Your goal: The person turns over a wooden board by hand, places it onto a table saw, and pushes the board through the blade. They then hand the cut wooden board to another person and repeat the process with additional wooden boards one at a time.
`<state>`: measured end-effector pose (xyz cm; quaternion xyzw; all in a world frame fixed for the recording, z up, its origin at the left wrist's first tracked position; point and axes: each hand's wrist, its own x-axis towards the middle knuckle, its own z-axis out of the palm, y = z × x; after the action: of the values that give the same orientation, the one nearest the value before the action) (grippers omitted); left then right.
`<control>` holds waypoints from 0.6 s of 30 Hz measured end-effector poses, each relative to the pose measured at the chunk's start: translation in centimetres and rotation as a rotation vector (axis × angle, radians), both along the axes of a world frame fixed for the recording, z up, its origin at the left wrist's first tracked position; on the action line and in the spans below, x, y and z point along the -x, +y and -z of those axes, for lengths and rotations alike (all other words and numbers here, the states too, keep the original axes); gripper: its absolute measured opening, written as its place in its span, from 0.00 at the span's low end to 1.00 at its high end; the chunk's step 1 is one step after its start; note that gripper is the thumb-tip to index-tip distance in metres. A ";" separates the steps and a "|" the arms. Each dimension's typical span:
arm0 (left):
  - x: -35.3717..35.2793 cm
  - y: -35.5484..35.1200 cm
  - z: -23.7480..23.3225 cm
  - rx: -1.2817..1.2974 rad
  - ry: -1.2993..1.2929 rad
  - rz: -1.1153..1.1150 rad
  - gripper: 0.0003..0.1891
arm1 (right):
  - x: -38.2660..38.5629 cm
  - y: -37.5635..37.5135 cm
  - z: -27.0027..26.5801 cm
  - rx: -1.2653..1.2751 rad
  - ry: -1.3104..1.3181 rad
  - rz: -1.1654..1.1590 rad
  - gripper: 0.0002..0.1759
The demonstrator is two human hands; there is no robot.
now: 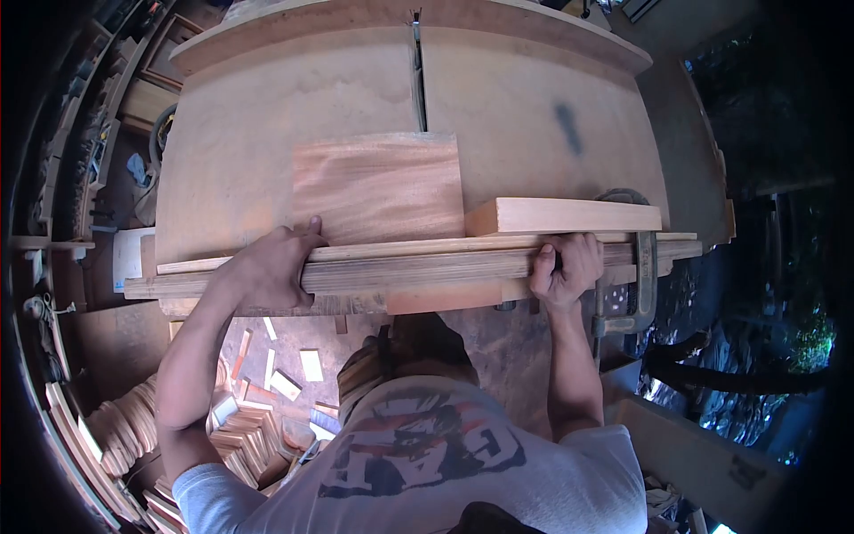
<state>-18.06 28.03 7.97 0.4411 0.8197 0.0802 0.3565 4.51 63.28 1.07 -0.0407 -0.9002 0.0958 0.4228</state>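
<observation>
A long wooden rail [409, 273] made of layered strips runs across the near edge of a plywood board with a slot. My left hand [271, 267] grips the rail's left part, one finger reaching over onto the near edge of a flat reddish-brown wood panel [378, 187]. Farther right, my right hand [569, 267] is closed round the rail, its fingers curled over the top. Just beyond that hand lies a pale wooden block [578, 215] against the rail. A metal C-clamp [647, 276] holds at the block's right end.
The plywood board [267, 98] has a narrow slot [419, 84] down its middle and a raised wooden strip [534, 36] along its far edge. Wood offcuts [310, 365] lie on the floor below. Stacked wood pieces [249, 445] stand at lower left, shelves at far left.
</observation>
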 end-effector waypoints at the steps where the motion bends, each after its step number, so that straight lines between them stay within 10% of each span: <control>1: 0.6 0.0 0.4 -0.031 0.025 0.034 0.44 | 0.6 0.3 0.1 -0.006 0.022 -0.005 0.02; 18: 9.7 5.2 -1.0 0.108 0.073 -0.033 0.37 | 10.6 5.0 1.0 -0.039 0.078 0.001 0.05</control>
<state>-27.76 33.21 8.94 0.4103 0.8425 0.0254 0.3482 -6.06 68.27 0.02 -0.0293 -0.8847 0.0793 0.4584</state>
